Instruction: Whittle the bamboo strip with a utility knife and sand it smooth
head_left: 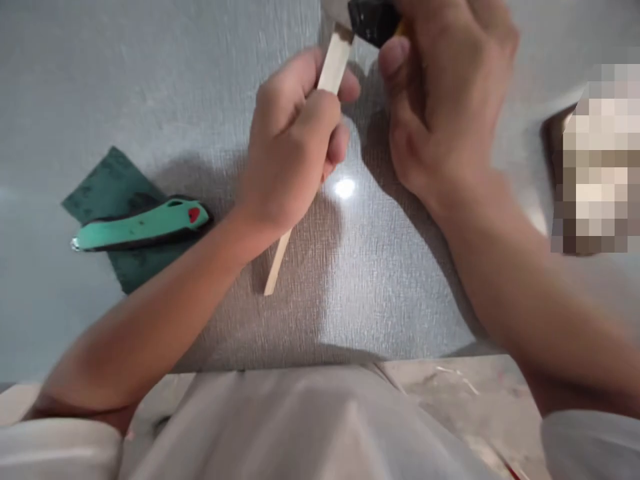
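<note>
A thin, pale wooden stick runs through my left hand, which is closed around it. The stick slants up and away, with a dark brown patch on its far end. My right hand is wrapped around what looks like a utility knife, black with a bit of yellow showing. The knife's front is right beside the stick's dark tip, and a blurred greyish part reaches over it. I cannot tell if they touch. Most of the knife's handle is hidden by my fingers.
To the left, a green-handled folding tool with a red mark lies across a dark green sheet. A pixelated object is at the right. The grey textured tabletop ends close to my body, with the floor below.
</note>
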Demonstrator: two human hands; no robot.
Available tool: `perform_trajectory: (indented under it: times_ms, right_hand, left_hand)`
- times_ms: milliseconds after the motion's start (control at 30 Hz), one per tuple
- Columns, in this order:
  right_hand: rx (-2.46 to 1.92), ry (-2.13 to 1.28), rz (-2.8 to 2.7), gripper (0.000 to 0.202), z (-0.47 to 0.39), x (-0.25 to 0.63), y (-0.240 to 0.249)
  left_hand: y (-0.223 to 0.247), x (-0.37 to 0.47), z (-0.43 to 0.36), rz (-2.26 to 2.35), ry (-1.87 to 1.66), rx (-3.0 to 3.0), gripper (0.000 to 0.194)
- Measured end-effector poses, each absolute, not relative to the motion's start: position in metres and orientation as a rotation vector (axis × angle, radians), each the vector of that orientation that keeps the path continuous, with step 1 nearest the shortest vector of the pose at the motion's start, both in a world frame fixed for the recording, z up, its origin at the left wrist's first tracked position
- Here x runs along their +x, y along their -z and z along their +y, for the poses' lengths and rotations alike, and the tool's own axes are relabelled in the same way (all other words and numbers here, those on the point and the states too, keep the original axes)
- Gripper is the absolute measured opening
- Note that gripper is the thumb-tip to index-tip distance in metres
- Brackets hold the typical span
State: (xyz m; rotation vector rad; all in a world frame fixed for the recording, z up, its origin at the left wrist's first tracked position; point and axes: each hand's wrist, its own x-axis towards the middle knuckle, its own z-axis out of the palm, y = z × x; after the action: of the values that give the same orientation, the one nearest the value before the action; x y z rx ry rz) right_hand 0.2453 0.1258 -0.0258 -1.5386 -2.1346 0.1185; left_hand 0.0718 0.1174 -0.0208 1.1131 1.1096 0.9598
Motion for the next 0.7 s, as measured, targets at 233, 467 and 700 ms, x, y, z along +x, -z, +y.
perform_trajectory:
  times_ms: [233,467,700]
  right_hand:
    - [-1.616,-0.222,-2.197,0.055,0.117,0.248,0.02]
    - [-1.418,-0.133,-2.179,0.049,0.105,0.239,0.027]
    - [-1.396,-0.263,-2.105,0.03,0.089,0.237,0.029]
  left_hand:
    - [0.018,0.065,0.102,1.136,-1.003,1.133,0.02]
    - [0.016,0.068,0.096,1.141,-0.945,1.165,0.023]
    - [0.006,0.065,0.079,1.25,-0.718,1.178,0.036]
